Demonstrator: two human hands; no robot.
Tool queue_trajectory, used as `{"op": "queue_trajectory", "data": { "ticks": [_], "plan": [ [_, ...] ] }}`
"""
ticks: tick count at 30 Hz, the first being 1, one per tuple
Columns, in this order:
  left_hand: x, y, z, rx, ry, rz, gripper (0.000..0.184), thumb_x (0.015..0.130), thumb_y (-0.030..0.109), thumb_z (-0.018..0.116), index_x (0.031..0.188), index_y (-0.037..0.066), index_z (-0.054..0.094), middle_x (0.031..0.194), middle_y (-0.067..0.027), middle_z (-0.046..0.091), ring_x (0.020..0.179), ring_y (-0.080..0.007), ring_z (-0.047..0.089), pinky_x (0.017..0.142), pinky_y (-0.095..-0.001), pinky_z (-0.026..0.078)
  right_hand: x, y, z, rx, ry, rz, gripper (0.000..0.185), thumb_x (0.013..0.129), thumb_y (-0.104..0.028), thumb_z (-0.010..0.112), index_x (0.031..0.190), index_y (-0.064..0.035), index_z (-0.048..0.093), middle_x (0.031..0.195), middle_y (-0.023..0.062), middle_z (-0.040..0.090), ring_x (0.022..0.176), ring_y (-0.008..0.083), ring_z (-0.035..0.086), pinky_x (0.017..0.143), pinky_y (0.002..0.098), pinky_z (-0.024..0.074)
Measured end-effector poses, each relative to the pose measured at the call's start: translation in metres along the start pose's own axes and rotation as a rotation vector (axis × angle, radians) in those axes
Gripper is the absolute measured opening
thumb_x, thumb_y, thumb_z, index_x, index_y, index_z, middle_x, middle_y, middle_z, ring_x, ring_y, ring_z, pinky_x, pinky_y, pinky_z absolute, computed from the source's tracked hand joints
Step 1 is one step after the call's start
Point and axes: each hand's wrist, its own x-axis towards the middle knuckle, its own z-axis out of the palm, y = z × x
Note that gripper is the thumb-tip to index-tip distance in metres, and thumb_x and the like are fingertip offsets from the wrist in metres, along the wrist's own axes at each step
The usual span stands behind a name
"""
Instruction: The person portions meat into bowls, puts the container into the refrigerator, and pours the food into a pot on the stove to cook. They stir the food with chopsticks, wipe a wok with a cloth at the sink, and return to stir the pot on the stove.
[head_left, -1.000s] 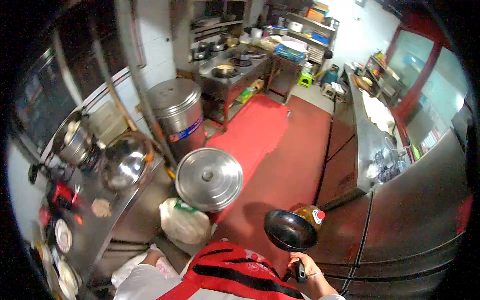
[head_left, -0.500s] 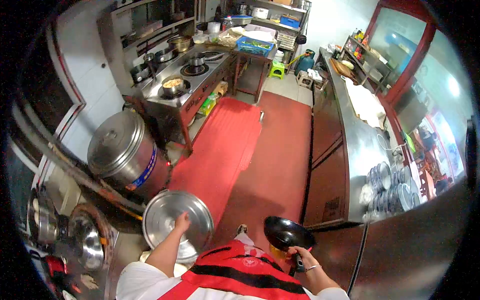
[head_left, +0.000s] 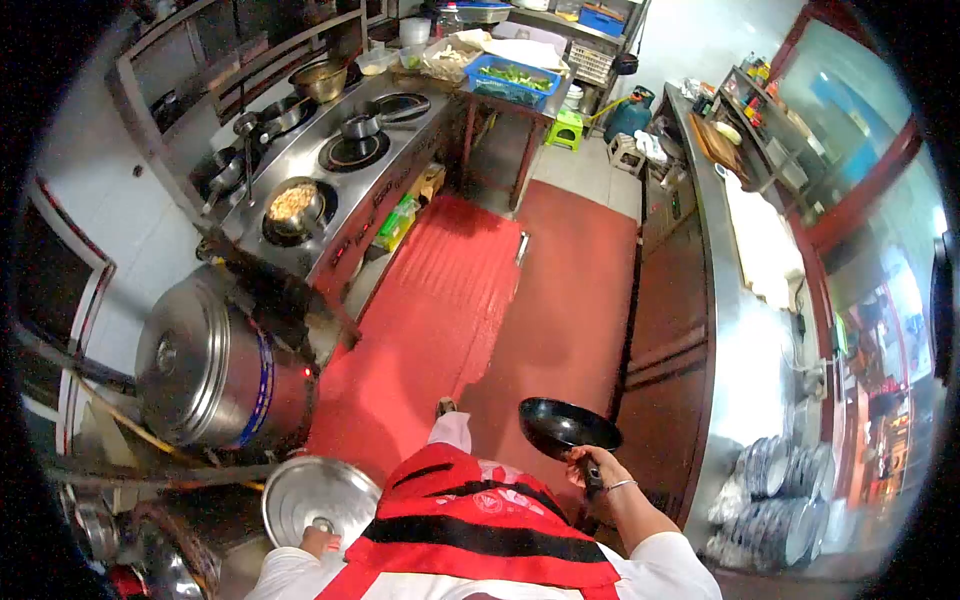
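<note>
Gripping the pan, the right hand partly covers its handle.

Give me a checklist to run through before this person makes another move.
1. Pan held by its handle in the right hand: ok.
2. Left hand clear of the round lid: cannot tell; they overlap in this view.
3. Nearest burner free: not ok; a small pot of food sits on it.
4. Big pot covered: ok.
5. Flame off under the small pot: cannot tell.
</note>
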Motion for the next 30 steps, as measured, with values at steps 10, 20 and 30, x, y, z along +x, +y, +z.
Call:
{"op": "queue_trajectory", "data": {
  "ticks": [10,20,30],
  "plan": [
    [0.139,0.294,-0.148,-0.741,0.007,0.422,0.032,0.084,0.017,0.063,0.116,0.009,0.062,0.101,-0.0054,0.067,0.087,-0.0153,0.061,0.075,-0.0311,0.051,0.061,-0.253,0.141,0.037,0.059,0.005,0.013,0.079,-0.007,0.049,0.066,-0.0042,0.052,0.064,0.0078,0.054,0.054,0.0213,0.047,0.055,0.0327,0.0409],
    [0.237,0.424,-0.161,-0.145,0.597,0.351,0.031,0.090,0.022,0.054,0.116,0.006,0.061,0.105,-0.0155,0.066,0.096,-0.0273,0.064,0.083,-0.0348,0.052,0.259,-0.499,0.265,-0.228,-0.014,0.165,0.014,0.088,-0.015,0.050,0.080,-0.0040,0.052,0.060,0.0037,0.055,0.051,0.0164,0.054,0.049,0.0301,0.0456],
    [0.196,0.505,-0.197,-0.361,0.163,-0.129,0.031,0.090,0.021,0.054,0.115,0.005,0.062,0.107,-0.0141,0.066,0.096,-0.0265,0.064,0.084,-0.0347,0.051,0.435,-0.688,0.443,-0.768,-0.143,0.081,0.021,0.090,-0.018,0.045,0.077,-0.0068,0.056,0.066,0.0062,0.057,0.055,0.0187,0.055,0.050,0.0310,0.0467]
  ]
}}
